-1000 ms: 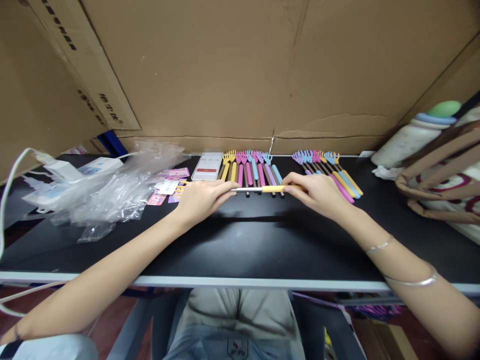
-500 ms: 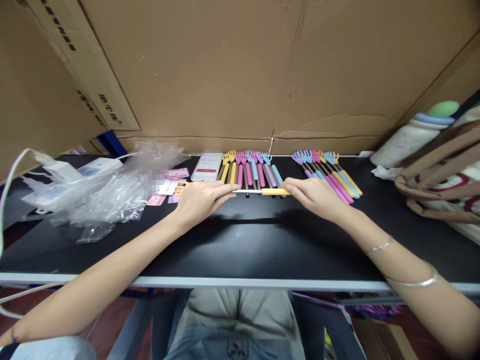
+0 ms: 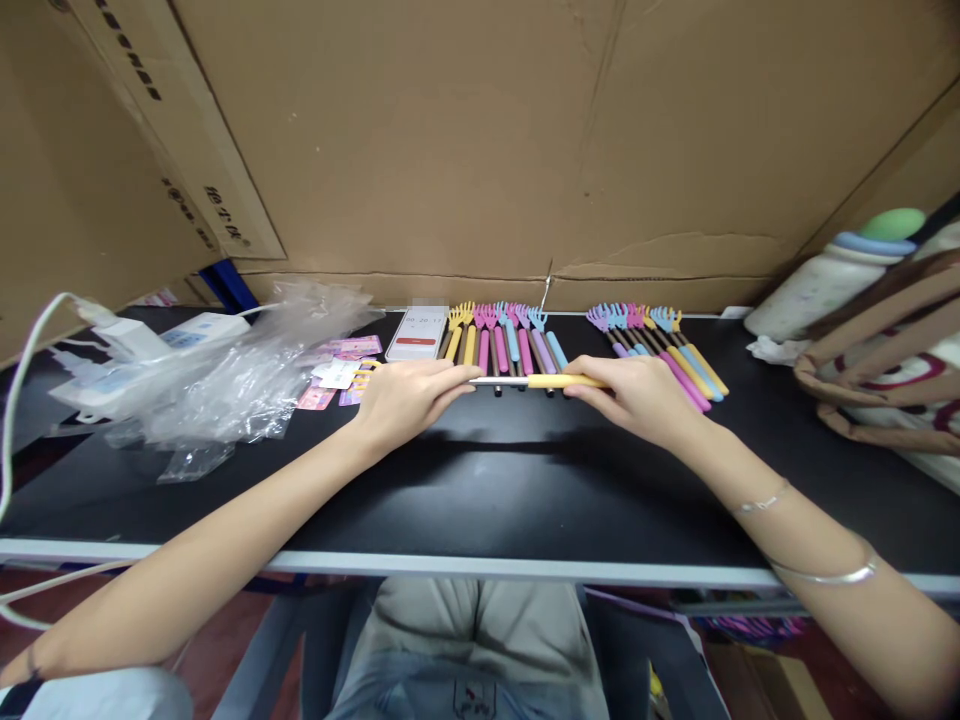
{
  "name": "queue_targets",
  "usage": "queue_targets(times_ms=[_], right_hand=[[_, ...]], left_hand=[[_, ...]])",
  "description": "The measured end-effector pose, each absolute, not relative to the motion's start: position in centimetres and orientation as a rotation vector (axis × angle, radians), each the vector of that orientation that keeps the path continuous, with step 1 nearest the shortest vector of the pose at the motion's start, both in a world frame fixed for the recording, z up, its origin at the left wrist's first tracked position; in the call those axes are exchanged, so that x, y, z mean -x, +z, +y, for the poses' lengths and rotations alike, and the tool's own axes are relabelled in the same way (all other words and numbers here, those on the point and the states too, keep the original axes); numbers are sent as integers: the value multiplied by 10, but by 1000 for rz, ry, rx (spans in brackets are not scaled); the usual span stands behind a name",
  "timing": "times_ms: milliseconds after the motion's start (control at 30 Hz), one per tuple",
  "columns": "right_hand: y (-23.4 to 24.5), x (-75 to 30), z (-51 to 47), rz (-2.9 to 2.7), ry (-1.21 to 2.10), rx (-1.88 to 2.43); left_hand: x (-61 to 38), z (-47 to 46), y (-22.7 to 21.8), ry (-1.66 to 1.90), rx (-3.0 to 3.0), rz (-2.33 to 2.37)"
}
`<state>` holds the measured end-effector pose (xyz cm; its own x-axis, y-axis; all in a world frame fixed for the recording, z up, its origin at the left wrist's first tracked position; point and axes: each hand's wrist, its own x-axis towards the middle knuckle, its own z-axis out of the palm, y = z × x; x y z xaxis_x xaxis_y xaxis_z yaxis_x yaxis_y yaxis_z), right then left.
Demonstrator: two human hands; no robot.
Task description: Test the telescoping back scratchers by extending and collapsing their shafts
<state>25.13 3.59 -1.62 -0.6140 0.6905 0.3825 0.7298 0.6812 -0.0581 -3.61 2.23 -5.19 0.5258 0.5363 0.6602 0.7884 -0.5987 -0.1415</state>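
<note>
A yellow back scratcher [image 3: 551, 381] with a metal shaft is held level above the black table. My left hand [image 3: 409, 393] is closed around its shaft at the left, and yellow prongs show just behind the knuckles. My right hand [image 3: 626, 392] pinches the far end of the yellow handle between thumb and fingers. Behind it lies a row of back scratchers [image 3: 504, 345] in yellow, pink, blue and purple. To the right, a second fanned group of back scratchers [image 3: 660, 350] rests partly behind my right hand.
Clear plastic bags [image 3: 247, 370] cover part of a white power strip [image 3: 180, 340] on the left. Small pink cards [image 3: 319, 398] and a phone [image 3: 416, 335] lie nearby. A bottle [image 3: 821, 290] and a brown-handled bag [image 3: 870, 400] stand right. Cardboard [image 3: 450, 140] walls the back.
My right hand has shifted slightly right along the handle, so more yellow shows between thumb and fingers. My left hand keeps its grip. The whole view has moved a little.
</note>
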Motion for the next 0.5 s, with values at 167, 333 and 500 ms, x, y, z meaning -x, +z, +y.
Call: queue_targets(times_ms=[167, 333, 500], right_hand=[[-16, -254, 39, -2583, 106, 1135], [-14, -258, 43, -2649, 706, 1084], [-16, -257, 43, -2612, 714, 1124]], left_hand=[[36, 22, -52, -796, 2306, -1032], [34, 18, -50, -751, 2270, -911], [32, 18, -49, -787, 2271, -904]])
